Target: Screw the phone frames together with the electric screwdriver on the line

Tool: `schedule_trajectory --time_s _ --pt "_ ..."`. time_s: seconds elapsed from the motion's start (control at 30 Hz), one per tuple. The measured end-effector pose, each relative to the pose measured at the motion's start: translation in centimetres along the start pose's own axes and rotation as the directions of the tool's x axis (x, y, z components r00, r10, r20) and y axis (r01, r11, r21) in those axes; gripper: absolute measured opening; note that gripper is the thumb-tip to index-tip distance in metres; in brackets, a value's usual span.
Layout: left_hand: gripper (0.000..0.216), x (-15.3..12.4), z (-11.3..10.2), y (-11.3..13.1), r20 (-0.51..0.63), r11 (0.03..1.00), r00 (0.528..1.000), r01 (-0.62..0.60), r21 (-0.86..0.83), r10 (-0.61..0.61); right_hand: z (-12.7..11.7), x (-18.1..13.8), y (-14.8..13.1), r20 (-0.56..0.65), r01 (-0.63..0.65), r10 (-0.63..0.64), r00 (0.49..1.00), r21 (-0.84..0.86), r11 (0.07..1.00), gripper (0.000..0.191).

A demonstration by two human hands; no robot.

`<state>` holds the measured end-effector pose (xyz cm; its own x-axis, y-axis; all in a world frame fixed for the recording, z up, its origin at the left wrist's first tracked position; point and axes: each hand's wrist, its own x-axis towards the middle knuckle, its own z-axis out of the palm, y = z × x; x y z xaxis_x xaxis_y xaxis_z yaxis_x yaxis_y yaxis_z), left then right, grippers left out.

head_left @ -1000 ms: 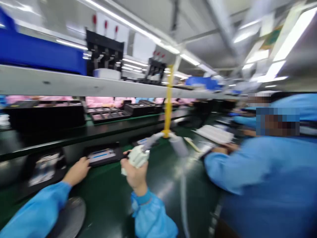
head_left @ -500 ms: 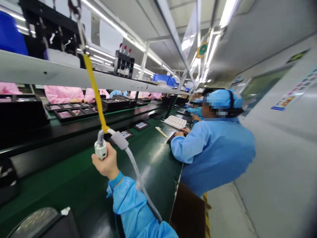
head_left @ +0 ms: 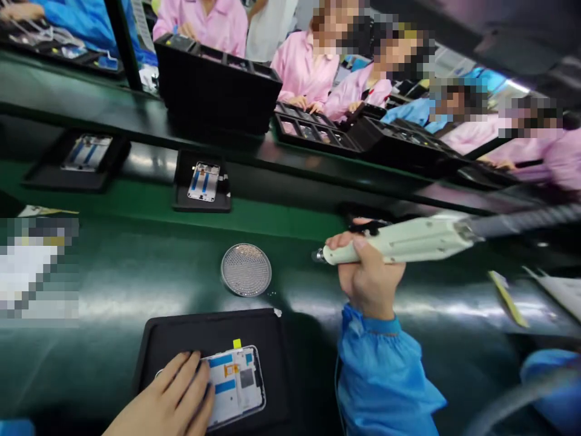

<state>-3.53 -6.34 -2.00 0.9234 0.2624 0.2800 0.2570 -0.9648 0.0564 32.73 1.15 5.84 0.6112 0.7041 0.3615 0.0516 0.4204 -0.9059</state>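
Observation:
My right hand (head_left: 374, 281) is wrapped round a pale green electric screwdriver (head_left: 422, 239), held sideways above the bench with its bit end (head_left: 319, 255) pointing left. A grey cable leads off its back end. Flat fingers of my left hand (head_left: 175, 393) lie on the left part of a phone frame (head_left: 247, 387), which has blue strips and a yellow tab. Under the frame is a black pad (head_left: 158, 336). A round perforated screw tray (head_left: 246, 270) stands between my hands, beyond the pad, with tiny pieces beside it.
Two more phone frames, a left one (head_left: 88, 152) and a nearer one (head_left: 204, 181), lie on black pads along the back. Behind them rises a black box (head_left: 218, 91). Co-workers in pink and blue sit opposite. A yellow strip (head_left: 508, 298) lies at right, near a blue sleeve (head_left: 549, 369).
The view has swung left and down from the aisle and the neighbouring co-worker to the bench before me. My right hand still grips the screwdriver, now sideways. My left hand has come into view.

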Motion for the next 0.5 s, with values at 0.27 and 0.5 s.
schedule_trajectory --time_s 0.27,0.5 --pt "0.034 3.9 1.2 -1.7 0.006 0.984 1.000 0.007 -0.179 -0.006 8.1 -4.3 1.5 0.269 -0.171 0.166 0.949 -0.004 0.985 0.021" --pt "0.036 4.9 2.6 -0.9 -0.023 0.982 0.998 0.049 -0.181 -0.054 9.5 -4.8 4.3 0.273 -0.193 0.212 0.938 -0.096 0.976 0.017"
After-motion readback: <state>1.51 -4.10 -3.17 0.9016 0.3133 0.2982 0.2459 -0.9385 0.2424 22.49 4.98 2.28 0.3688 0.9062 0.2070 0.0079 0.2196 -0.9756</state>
